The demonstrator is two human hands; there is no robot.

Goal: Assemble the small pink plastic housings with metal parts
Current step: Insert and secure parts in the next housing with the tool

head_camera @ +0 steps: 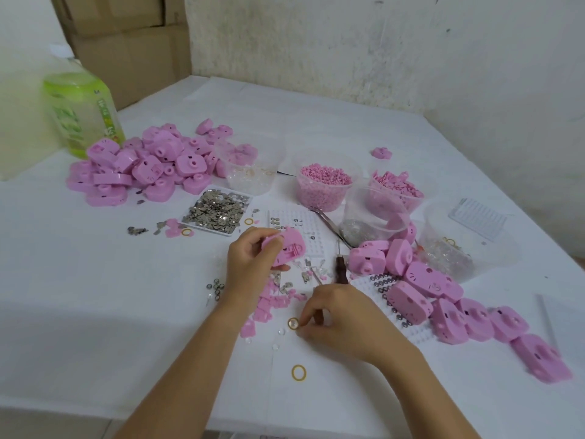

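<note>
My left hand (250, 264) holds a pink plastic housing (289, 248) tilted up above the table, open side toward me. My right hand (342, 318) rests on the table with fingers curled, pinching a small clear lens with a yellow ring (293, 323); a thin tool shaft (316, 282) sticks up from its grip. Small pink pieces (269, 304) and metal clips (305, 275) lie between the hands. A tray of metal parts (217, 210) sits behind.
A pile of pink housings (148, 166) lies at the back left, a row of housings (443, 299) at the right. Tubs of pink pellets (326, 185) and clear parts (449, 245), white grid trays (304, 229), a green bottle (82, 112), a loose yellow ring (298, 372).
</note>
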